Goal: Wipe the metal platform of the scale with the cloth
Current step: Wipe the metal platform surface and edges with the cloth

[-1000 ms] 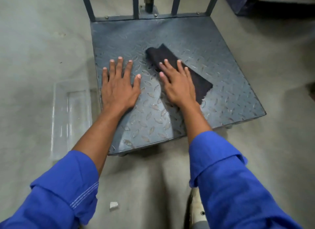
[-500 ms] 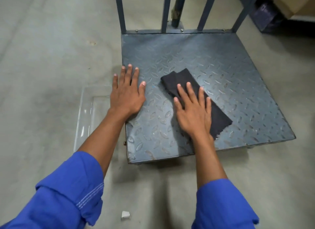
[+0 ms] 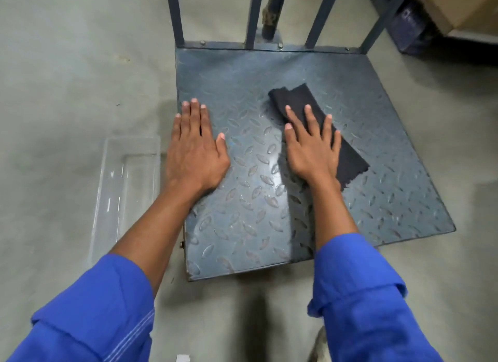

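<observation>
Cloth (image 3: pixel 297 99), dark and folded, lies under right grip (image 3: pixel 312 151), whose straight, spread fingers press it onto scale platform (image 3: pixel 377 113). Left grip (image 3: pixel 195 157) rests flat and uncurled on the platform's edge. Print on crate (image 3: pixel 409 30) beyond right grip is too blurred to read.

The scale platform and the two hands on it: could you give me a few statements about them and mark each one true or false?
1. The right hand lies flat on the cloth. True.
2. The left hand grips a corner of the cloth. False: it rests flat on the bare platform, apart from the cloth.
3. The cloth is white. False: it is dark, nearly black.
4. A clear plastic tray lies on the floor to the left of the platform. True.
</observation>
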The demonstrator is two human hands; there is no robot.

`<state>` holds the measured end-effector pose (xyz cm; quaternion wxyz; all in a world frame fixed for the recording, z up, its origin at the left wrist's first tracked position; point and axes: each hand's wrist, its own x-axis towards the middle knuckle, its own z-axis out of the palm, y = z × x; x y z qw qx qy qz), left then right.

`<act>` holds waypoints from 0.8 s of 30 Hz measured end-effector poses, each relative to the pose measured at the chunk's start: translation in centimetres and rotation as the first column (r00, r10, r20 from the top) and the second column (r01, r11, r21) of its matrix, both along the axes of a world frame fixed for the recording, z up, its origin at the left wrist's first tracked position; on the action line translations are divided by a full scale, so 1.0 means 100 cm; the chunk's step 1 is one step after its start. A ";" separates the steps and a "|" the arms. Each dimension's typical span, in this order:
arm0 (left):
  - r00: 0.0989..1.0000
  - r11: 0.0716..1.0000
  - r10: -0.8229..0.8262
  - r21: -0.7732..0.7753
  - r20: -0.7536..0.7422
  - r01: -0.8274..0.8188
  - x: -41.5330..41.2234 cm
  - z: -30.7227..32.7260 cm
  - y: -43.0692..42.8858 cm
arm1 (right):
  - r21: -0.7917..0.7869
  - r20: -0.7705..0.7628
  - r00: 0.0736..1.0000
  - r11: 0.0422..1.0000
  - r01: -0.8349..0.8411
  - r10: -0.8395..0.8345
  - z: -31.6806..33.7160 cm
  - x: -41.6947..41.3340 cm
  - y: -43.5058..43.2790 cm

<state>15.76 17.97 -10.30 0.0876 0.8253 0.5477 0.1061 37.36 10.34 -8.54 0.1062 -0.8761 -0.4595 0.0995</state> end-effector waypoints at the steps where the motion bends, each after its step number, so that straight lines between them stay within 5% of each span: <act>1: 1.000 1.000 0.000 0.002 0.001 0.000 0.000 -0.001 0.001 | -0.008 -0.004 0.999 0.999 0.047 -0.047 0.001 0.011 0.014; 4: 1.000 1.000 0.000 0.005 0.003 0.000 0.000 -0.002 0.002 | -0.038 -0.033 0.999 0.999 0.028 -0.029 0.004 0.014 0.068; 11: 0.999 1.000 -0.002 -0.013 0.041 0.002 0.000 0.002 0.001 | 0.000 -0.017 0.943 0.944 -0.331 0.331 0.000 -0.044 0.081; 24: 0.996 0.995 -0.036 -0.085 0.080 0.043 -0.014 0.004 -0.013 | 0.048 0.038 0.957 0.956 -0.289 0.287 -0.008 -0.069 0.014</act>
